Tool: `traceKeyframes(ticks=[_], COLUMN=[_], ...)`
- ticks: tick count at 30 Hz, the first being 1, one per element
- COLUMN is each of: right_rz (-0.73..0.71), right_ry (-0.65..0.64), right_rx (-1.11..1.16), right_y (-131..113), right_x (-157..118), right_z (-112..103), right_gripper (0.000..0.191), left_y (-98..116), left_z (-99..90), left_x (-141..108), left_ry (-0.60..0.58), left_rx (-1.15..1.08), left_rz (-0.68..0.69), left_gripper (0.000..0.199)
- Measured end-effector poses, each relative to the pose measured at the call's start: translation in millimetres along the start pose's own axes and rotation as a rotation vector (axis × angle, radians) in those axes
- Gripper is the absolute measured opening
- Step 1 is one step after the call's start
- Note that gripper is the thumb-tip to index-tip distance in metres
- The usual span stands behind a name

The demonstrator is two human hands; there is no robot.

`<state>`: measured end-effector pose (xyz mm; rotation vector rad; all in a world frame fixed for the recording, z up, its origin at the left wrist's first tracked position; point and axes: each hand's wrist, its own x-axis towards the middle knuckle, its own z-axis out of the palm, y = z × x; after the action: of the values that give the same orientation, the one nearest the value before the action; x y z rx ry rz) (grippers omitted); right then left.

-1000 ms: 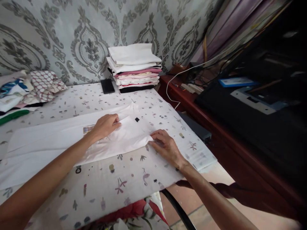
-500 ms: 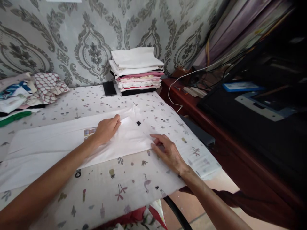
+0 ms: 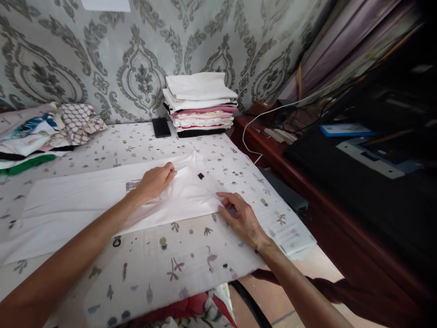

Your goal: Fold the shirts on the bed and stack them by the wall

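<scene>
- Two bare hands of mine reach over a white garment (image 3: 75,193), which lies flat and lengthwise on a pale printed cloth (image 3: 153,273), its surface lightly creased.
- My left hand (image 3: 157,181) is on the garment near its right end, fingers curled in against the thumb, grasping a bit of the white fabric and drawing it into a raised fold.
- My right hand (image 3: 241,217) is at the garment's right end, thumb and forefinger parted and the other fingers bent. The tips are at the fabric's edge; I cannot tell whether they press on it.
- A checked patch (image 3: 132,185) shows on the garment just beside my left wrist, and a small black mark (image 3: 200,176) sits between my hands, towards the far side.
- One neat stack of folded clothes (image 3: 201,111) stands by the patterned wall (image 3: 143,59), white on top, black at the bottom.
- A black phone (image 3: 161,127) lies flat just left of that stack.
- Over at the far left is a loose heap of clothes (image 3: 41,132), with a green piece (image 3: 32,164) at its near side.
- To the right is a red-brown desk (image 3: 269,146), with a white cable (image 3: 243,134) looping over it.
</scene>
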<state>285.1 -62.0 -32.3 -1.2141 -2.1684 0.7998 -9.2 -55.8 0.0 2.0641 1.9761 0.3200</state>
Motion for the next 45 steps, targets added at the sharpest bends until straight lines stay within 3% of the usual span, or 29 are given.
traceKeyframes(ticks=[5, 7, 14, 18, 21, 26, 30, 34, 39, 45], right_rz=[-0.006, -0.026, -0.165, -0.372, -0.473, -0.588, -0.61, -0.652, -0.705, -0.717], right_ry=[0.012, 0.021, 0.076, 0.111, 0.017, -0.168, -0.167, -0.12, -0.07, -0.067], right_rx=[-0.016, -0.025, -0.132, -0.232, -0.286, -0.45, -0.544, -0.587, -0.61, -0.604], right_y=[1, 2, 0, -16, -34, -53, -46, -36, -34, -33], right_x=[1, 2, 0, 13, 34, 64, 70, 69, 70, 70], right_z=[2, 3, 1, 6, 23, 67, 93, 100, 101, 101], right_gripper=[0.03, 0.03, 0.025, 0.025, 0.029, 0.047, 0.054, 0.054, 0.053, 0.053], left_y=[-8, -10, -7, -10, -19, -48, -85, -121, -150, -191], left_z=[-27.7, -30.7, -14.2, -7.9, -5.0, -4.0, -4.3, -3.8, -9.1, -50.1], left_x=[-5, -7, -20, -47, -70, -107, -137, -165, -187, -209], left_ry=[-0.203, -0.222, -0.052, 0.094, 0.112, 0.033, -0.007, 0.026, 0.082, 0.178], left_rx=[-0.094, -0.08, 0.114, 0.08, 0.008, 0.009, 0.037, 0.138, 0.186, 0.164], left_rz=[0.008, 0.027, -0.047, 0.067, 0.137, 0.044, -0.117, -0.206, -0.274, -0.286], left_gripper=[0.02, 0.012, 0.018, 0.027, 0.034, 0.05, 0.06, 0.065, 0.062, 0.045])
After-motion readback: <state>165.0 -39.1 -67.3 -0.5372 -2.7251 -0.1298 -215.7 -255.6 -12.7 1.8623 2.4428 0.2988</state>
